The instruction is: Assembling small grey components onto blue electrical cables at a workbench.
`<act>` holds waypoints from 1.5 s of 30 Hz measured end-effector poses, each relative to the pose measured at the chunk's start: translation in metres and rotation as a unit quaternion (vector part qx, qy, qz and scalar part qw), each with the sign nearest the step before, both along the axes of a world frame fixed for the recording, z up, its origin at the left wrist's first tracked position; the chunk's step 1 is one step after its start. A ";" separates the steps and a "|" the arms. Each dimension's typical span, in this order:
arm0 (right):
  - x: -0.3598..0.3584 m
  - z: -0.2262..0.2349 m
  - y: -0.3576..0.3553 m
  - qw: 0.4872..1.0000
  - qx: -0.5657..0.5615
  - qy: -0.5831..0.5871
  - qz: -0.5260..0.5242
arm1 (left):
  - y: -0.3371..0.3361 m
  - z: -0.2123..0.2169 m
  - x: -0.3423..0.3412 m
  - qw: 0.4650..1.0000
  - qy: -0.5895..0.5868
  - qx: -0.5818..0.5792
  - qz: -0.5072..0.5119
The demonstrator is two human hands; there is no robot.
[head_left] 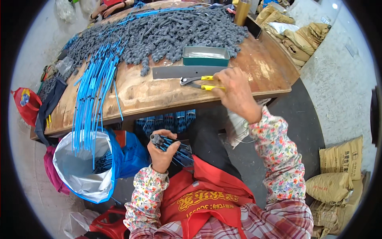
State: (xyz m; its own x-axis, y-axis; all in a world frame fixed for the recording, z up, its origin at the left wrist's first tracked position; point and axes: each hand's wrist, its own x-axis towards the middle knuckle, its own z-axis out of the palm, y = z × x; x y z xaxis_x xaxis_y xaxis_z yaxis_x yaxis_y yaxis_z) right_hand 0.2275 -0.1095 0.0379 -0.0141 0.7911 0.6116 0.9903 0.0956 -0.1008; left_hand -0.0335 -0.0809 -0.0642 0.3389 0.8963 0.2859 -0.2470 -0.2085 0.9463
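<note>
Wooden table (137, 93), grey parts (179, 34), blue rods (94, 83), green tray (205, 62)

I've got the left hand (160, 154) low and close in, fingers and thumb curled in a firm grip. Right hand (238, 91) is farther forward, knuckles up, fingers curled down, closed. Both forearms (276, 153) angle up from below.

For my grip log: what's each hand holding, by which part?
Left hand: blue-rod bundle, near its grey end. Right hand: touching pliers' yellow handles; grip unclear.
</note>
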 end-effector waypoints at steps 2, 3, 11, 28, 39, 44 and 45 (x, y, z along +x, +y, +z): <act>-0.024 -0.006 -0.012 0.996 0.032 0.083 0.004 | 0.001 -0.006 0.000 1.000 -0.004 -0.001 0.018; -0.036 -0.011 -0.020 0.996 0.032 0.080 0.001 | 0.006 -0.009 -0.004 1.000 0.000 0.004 0.017; -0.120 -0.064 -0.087 0.802 -0.247 0.516 0.174 | 0.040 0.070 -0.046 0.978 -0.002 0.166 0.128; -0.137 -0.065 -0.095 0.783 0.008 0.553 0.286 | 0.060 0.138 -0.097 0.950 -0.253 -0.169 -0.068; -0.071 -0.043 -0.136 0.877 0.058 0.403 0.257 | -0.025 -0.001 0.016 0.798 -0.237 -0.544 -0.108; -0.080 -0.048 -0.127 0.851 0.091 0.489 0.170 | -0.039 -0.018 -0.032 0.767 -0.003 -0.501 -0.401; -0.085 -0.046 -0.128 0.845 0.047 0.516 0.129 | -0.039 -0.014 -0.038 0.743 0.078 -0.466 -0.474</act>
